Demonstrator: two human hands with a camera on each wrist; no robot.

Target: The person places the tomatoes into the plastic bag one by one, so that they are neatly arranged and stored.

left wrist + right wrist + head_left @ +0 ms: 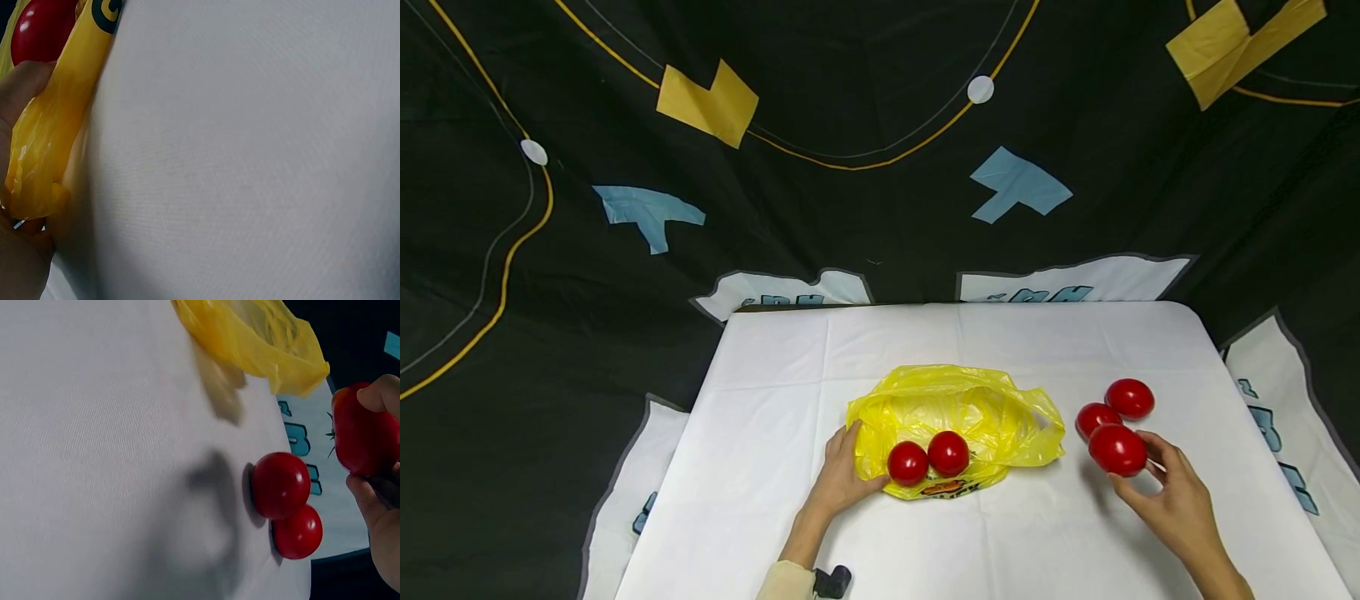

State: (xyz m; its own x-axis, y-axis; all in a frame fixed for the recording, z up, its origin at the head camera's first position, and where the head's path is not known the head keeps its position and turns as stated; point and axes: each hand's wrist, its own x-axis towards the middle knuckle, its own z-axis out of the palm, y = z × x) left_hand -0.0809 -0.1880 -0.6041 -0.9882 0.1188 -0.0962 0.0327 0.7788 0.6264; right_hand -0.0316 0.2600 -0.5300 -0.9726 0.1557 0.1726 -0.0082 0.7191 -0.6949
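Fingers of right hand (1183, 504): pinching one tomato (1117, 450), raised. Just beyond them: two loose tomatoes (1130, 398). Well left: yellow plastic bag (1000, 433), long axis left-right, two bagged tomatoes (948, 453), nearer left hand (841, 477), which pinches its edge.

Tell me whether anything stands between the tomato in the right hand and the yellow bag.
Nothing visible does: in the head view, only white tablecloth lies between the tomato in the right hand and the yellow bag. Two loose tomatoes lie just beyond the held one, off that line.
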